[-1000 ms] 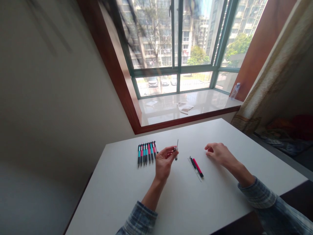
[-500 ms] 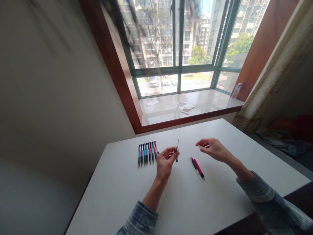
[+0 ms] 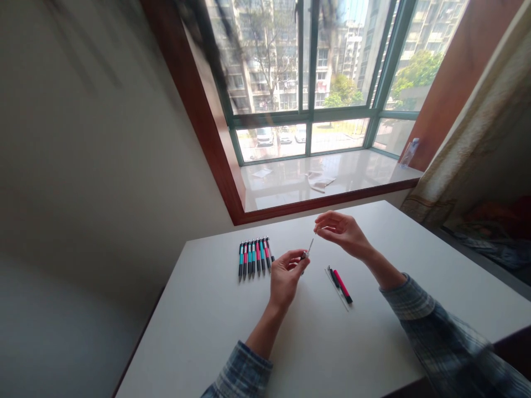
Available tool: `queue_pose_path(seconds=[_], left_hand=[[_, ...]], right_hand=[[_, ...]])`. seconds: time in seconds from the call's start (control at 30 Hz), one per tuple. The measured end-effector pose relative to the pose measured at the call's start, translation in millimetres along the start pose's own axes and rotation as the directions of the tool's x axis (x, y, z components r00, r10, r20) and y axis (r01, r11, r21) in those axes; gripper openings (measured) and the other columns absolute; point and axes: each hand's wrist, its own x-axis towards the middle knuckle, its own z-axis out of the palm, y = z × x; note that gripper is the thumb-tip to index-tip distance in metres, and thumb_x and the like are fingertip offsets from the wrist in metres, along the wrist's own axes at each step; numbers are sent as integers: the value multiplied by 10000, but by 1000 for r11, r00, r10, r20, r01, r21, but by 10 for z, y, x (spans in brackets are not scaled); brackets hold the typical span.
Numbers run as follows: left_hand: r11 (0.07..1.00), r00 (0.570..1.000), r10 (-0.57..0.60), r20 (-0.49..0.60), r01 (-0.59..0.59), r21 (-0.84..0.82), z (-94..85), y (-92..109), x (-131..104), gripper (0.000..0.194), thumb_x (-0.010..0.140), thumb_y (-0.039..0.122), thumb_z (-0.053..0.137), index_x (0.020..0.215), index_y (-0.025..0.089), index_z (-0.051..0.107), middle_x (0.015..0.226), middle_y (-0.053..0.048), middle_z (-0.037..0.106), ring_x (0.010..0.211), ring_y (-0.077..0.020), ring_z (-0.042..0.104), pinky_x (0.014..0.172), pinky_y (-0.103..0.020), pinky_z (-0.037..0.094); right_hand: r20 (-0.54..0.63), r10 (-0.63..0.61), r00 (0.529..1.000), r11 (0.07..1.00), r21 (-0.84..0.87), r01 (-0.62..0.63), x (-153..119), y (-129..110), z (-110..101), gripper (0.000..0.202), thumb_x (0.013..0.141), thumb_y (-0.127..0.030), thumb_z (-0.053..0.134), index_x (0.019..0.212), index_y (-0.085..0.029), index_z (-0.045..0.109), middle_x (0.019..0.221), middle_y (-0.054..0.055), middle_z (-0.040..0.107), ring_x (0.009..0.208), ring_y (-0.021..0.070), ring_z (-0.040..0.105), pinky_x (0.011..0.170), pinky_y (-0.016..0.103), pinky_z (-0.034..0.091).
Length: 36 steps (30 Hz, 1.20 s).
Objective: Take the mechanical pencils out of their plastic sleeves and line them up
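Observation:
My left hand (image 3: 286, 276) is closed on a small pen part (image 3: 304, 255), from which a thin rod sticks up. Just above the rod's tip is my right hand (image 3: 338, 231), its fingers pinched together; what they hold, if anything, is too small to make out. To the left, several pens (image 3: 254, 258) with teal, red and black barrels lie side by side in a row. Right of my left hand lie a red pen barrel (image 3: 342, 284), a short black part (image 3: 334, 277) and a thin pale rod (image 3: 337, 290), close together.
The white table (image 3: 232, 331) reaches to the wall below a window. On the sill (image 3: 274, 193) lie crumpled paper (image 3: 319, 181) and a flat sheet (image 3: 263, 173), with a clear bottle (image 3: 409, 153) at its right end. A curtain (image 3: 460, 132) hangs at the right.
My right hand has moved left and up, from beyond the loose parts to just above the rod in my left hand. The rod now tilts to the right. The view has shifted slightly.

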Motion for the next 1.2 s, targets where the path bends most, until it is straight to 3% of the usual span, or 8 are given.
queue_pose_path(seconds=[0.57, 0.83, 1.07, 1.2], left_hand=[[1000, 1000, 7, 16, -7, 5, 12, 42, -13, 276, 789, 350, 801, 1008, 182, 804, 944, -90, 783, 813, -191, 667, 743, -310, 540], [999, 999, 46, 21, -45, -28, 50, 69, -28, 313, 769, 332, 830, 1030, 164, 794, 998, -111, 789, 873, -219, 713, 831, -353, 564], [998, 999, 43, -8, -43, -49, 59, 169, -44, 582, 749, 337, 857, 1276, 178, 667, 926, -86, 796, 806, -203, 711, 770, -330, 563], [997, 997, 75, 12, -75, -28, 62, 179, -36, 588, 787, 354, 831, 1313, 180, 634, 953, -92, 795, 849, -214, 715, 796, -334, 555]], right_hand=[[145, -8, 989, 991, -129, 27, -52, -13, 35, 272, 837, -362, 782, 1041, -201, 701, 938, 63, 752, 899, 225, 720, 817, 381, 579], [187, 26, 982, 987, -162, 5, -74, 14, 79, 294, 841, -375, 755, 1069, -199, 702, 930, 62, 751, 877, 218, 712, 802, 375, 575], [233, 30, 972, 987, -162, 8, -83, -1, 98, 337, 842, -343, 764, 1138, -203, 686, 947, 61, 738, 899, 213, 707, 816, 377, 577], [284, 26, 959, 984, -175, 25, -99, 9, 153, 338, 838, -351, 769, 1132, -203, 694, 969, 67, 743, 920, 223, 712, 821, 388, 577]])
